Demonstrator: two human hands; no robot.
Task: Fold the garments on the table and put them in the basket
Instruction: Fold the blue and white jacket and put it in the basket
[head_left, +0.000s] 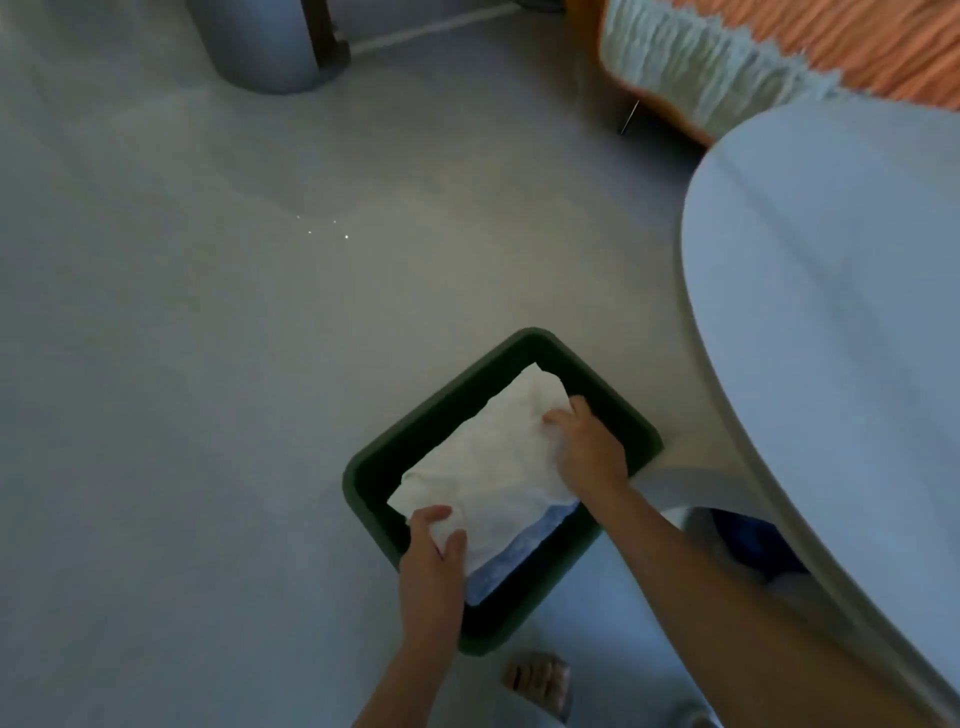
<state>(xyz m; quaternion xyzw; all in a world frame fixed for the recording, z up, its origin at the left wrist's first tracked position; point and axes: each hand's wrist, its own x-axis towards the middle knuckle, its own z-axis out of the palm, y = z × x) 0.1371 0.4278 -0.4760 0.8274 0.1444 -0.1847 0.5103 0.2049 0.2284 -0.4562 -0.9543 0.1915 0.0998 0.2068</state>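
The left hand (434, 558) and right hand (589, 449) each grip a folded white garment (493, 457) inside the green basket (530, 613). It sits on grey floor (208, 364) beside the pale rounded surface (831, 312).

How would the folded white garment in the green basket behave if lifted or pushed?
Probably floppy: the folded white cloth garment is wrinkled with uneven edges, so it would sag between the left hand and right hand. Likely light, being thin fabric. Pushed, it would probably bunch over the blue garment inside the dark green plastic basket.
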